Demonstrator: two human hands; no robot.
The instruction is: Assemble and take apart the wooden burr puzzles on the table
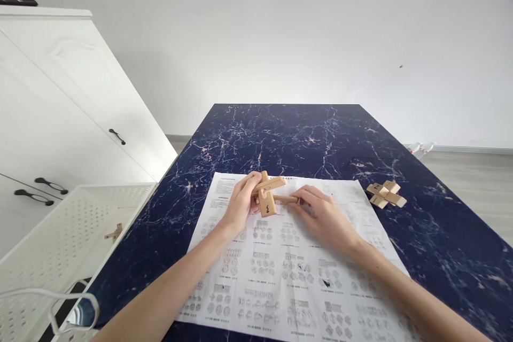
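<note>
My left hand [241,199] is closed around crossed wooden puzzle pieces [267,204], one of them marked with a black number 3. My right hand [316,206] pinches the end of a slim wooden puzzle stick [286,199], whose other end reaches to the crossed pieces. Whether the stick sits inside them I cannot tell. Both hands are low over a printed instruction sheet [276,299] covered with small diagrams. My left fingers partly hide the crossed pieces.
An assembled wooden cross puzzle [386,194] sits on the dark blue marbled table [280,133], right of the sheet. At left, a white perforated basket [60,224] holds a small wooden piece [114,232]. A white cable [52,293] loops at lower left, near a white cabinet [72,96].
</note>
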